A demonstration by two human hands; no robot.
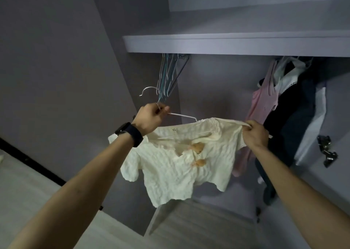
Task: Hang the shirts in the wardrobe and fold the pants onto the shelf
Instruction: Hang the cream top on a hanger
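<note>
Before the open wardrobe, my left hand pinches the hanger at its neck and my right hand grips the shirt by one shoulder, half dressed on the wire, not yet hung; no pants show.

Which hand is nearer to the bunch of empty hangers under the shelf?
Left. The left hand grips the white hanger at its neck just below the empty hangers; the right hand pinches the cream shirt far to their right, beside the hung clothes.
</note>
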